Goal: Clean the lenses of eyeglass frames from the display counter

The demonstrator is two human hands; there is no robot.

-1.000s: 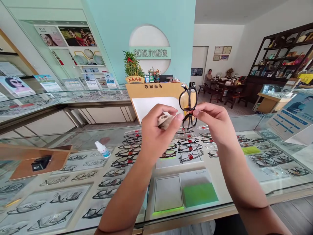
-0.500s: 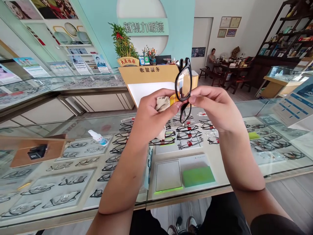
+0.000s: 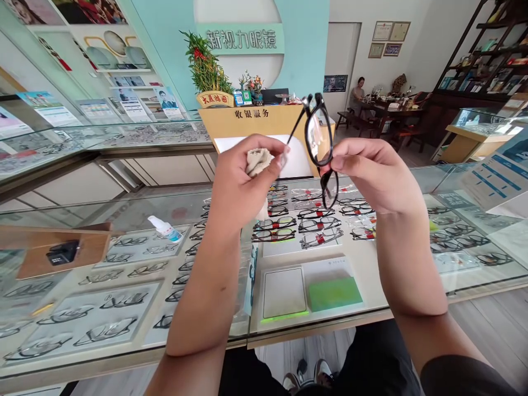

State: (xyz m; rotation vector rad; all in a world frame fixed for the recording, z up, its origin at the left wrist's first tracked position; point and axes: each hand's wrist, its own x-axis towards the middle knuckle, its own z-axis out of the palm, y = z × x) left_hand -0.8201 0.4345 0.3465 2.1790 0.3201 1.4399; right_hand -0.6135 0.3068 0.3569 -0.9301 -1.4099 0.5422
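My right hand is closed on a pair of black-framed glasses, held upright on edge above the glass counter. One temple arm is swung open toward my left hand. That hand is closed on a crumpled beige cleaning cloth and pinches the tip of the open temple arm. Both hands hover over rows of display glasses under the glass.
A small spray bottle lies on the counter at the left, near a wooden tray with a black device. A green pad lies inside the case. A cashier desk stands behind. A person sits at a far table.
The temple arm of the glasses has swung open toward my left hand, which now pinches its tip. The frame has shifted slightly right. The view tilted down a little since one second ago.
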